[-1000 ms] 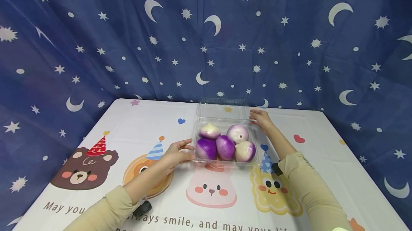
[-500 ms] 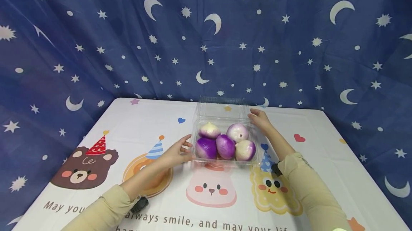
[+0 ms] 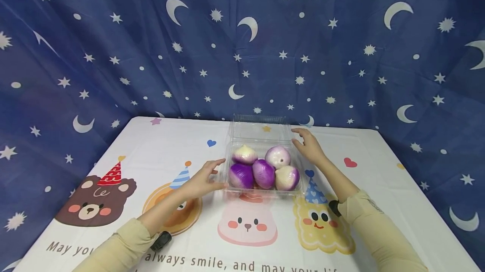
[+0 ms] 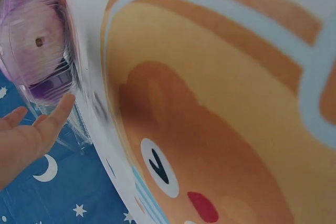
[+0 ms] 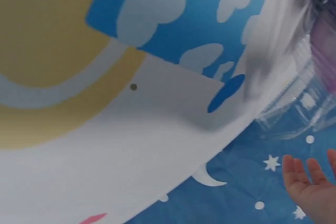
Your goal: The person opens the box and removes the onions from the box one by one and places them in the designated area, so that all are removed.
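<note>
Clear plastic, likely flimsy, the box [image 3: 261, 140] sits on the bench [image 3: 170, 145] between left hand [image 3: 202, 182] and right hand [image 3: 309, 146], fingers [image 3: 215, 163] relaxed and gripping nothing. Side rims [image 3: 302, 175] look the safest hold

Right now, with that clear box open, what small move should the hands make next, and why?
Perhaps the right hand should take the lid and start folding it forward: the lid lies open behind the box, five purple-and-white bulbs sit inside, and that hand is beside the lid, holding nothing.
</note>
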Demonstrator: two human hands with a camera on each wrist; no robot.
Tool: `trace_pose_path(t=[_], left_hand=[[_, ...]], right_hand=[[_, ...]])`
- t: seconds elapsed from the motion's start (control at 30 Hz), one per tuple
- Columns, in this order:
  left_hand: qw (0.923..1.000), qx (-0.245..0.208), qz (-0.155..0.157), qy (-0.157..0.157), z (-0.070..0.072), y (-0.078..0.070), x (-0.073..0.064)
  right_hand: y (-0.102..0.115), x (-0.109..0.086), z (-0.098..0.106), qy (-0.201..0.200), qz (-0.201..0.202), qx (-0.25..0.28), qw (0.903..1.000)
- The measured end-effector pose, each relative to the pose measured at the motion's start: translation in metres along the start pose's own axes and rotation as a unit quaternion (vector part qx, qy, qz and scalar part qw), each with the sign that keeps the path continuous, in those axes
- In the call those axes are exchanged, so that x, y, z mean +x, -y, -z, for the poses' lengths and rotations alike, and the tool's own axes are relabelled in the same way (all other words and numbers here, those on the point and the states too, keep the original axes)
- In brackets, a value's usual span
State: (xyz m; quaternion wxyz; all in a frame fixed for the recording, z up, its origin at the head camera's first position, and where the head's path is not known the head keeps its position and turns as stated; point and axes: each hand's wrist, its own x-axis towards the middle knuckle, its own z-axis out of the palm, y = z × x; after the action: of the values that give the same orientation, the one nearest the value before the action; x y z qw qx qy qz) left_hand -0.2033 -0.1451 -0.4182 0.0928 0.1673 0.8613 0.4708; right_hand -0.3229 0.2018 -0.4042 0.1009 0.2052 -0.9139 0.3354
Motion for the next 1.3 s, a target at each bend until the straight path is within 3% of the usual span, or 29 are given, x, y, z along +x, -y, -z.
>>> trace_pose_path(t=[0.17,0.47,0.77,1.13,1.3], left_hand=[[0.9996,0.015,-0.019,-0.012,-0.001,0.001,0.001],[0.9879,0.122,-0.081,-0.051,-0.002,0.002,0.008],[0.9768,0.195,-0.081,-0.035,-0.005,0.003,0.012],[0.9496,0.295,-0.105,-0.004,0.002,0.001,0.025],[0.9479,0.306,-0.088,0.013,0.001,-0.001,0.03]], right_hand=[[0.012,-0.01,0.005,0.002,0.019,0.003,0.9998],[0.023,-0.023,0.009,0.013,0.019,0.02,0.9995],[0.029,-0.038,0.011,0.063,0.063,0.039,0.9953],[0.032,-0.058,0.019,0.107,0.075,0.027,0.991],[0.035,-0.066,0.02,0.122,0.077,0.024,0.9893]])
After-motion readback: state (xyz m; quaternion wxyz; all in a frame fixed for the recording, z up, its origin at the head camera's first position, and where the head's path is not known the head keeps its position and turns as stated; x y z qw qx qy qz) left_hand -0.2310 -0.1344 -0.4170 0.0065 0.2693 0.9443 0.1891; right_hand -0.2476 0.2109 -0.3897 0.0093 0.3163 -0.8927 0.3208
